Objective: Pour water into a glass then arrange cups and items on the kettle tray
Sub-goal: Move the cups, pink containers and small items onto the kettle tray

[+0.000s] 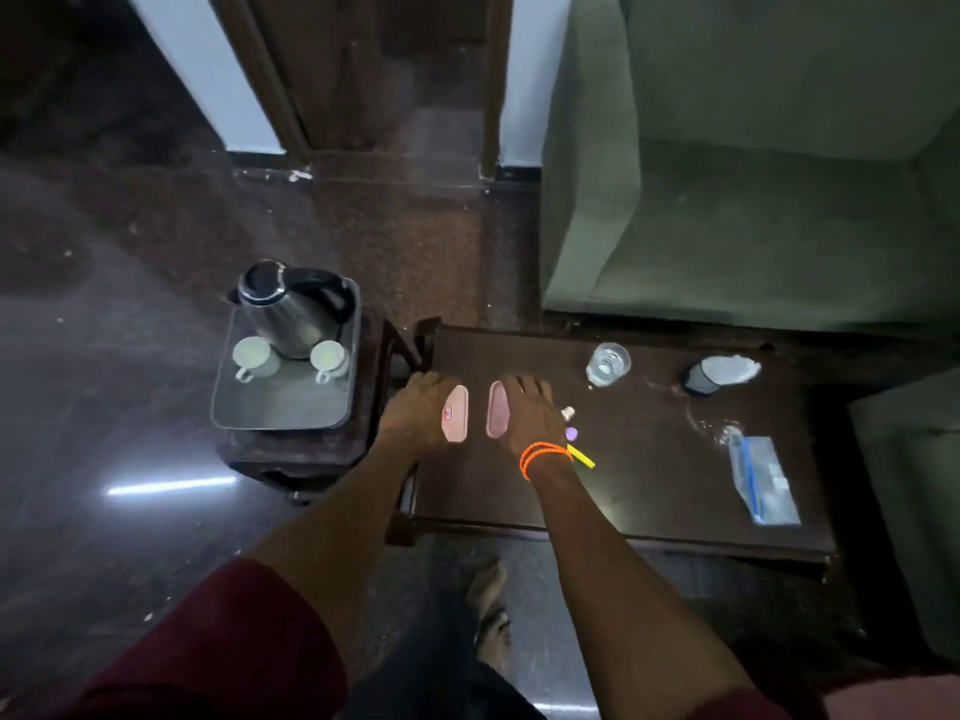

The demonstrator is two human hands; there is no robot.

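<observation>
While both hands rest on the dark table (pixel 649 485), I see left hand (pixel 415 407) touching one pink sachet (pixel 456 414) and right hand (pixel 524 413) touching the other pink sachet (pixel 496 410); can't tell if either is gripped. Glass (pixel 608 363) with water sits right of them. Left of the table: tray (pixel 280 407) with kettle (pixel 288 306) and two cups (pixel 254 356).

Your steel kettle (pixel 291 309) stands upright at the grey tray's (pixel 280 413) far end, two white cups (pixel 254 356) (pixel 330 358) just before it; the clear water glass (pixel 608 363) stands on the counter (pixel 649 491).
</observation>
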